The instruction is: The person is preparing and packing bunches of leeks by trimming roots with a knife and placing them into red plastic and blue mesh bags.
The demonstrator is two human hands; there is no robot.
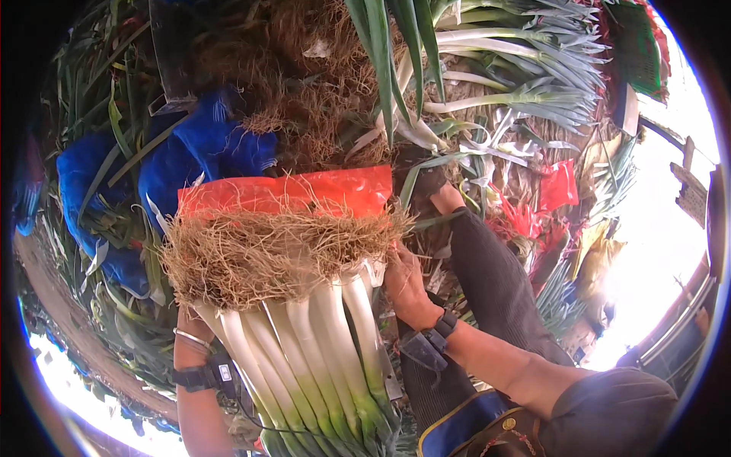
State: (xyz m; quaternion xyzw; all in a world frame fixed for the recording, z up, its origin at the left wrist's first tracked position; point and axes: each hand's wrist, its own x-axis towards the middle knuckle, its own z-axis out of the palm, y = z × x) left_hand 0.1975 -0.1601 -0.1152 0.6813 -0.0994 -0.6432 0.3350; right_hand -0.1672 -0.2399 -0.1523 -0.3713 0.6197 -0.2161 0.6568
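Note:
A thick bundle of leeks (308, 343) stands out in front of me, white stalks in the middle and green parts toward my body. Their matted brown roots (274, 247) point away from me. Behind the roots shows a red plastic sheet (304, 189). My right hand (407, 286) is closed against the right side of the bundle, just below the roots, its fingertips partly hidden. On the left side my left hand (196, 324) is mostly covered by the roots and stalks; its fingers are hidden. Both wrists wear dark straps.
Blue mesh sacks (186, 152) lie at the left among loose green leaves. More leeks (518, 68) are spread at the far right, with a heap of roots (289, 99) beyond the bundle. Red plastic scraps (560, 185) lie right of my outstretched leg (495, 274).

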